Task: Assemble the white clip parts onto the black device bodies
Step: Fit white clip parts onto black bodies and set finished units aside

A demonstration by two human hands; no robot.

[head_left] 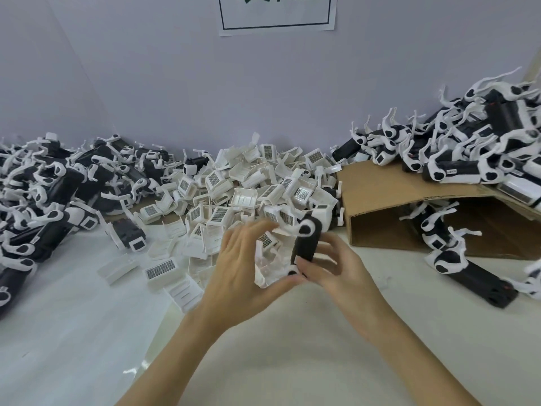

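Nearest the camera, on the white table point(292, 361): two bare forearms reach forward to meet at centre.
Left hand point(243, 276): fingers curl round a white clip part point(268, 266), thumb under it; motion blur hides the exact grip.
Right hand point(333, 268): fingers and thumb pinch the lower end of a black device body point(304, 244), held upright just beside the clip part; whether the two parts touch I cannot tell.
Device top: a white cap with a dark oval faces the camera.
Behind the hands: a heap of loose white clip parts point(248, 183), many showing a grey mesh panel.
Left side: a pile of black-and-white devices point(52, 183).
Right side: a cardboard box point(409, 206) on its side, more devices point(474, 142) on top and spilling out.
Far back: a pale wall with a printed sign point(276, 13).
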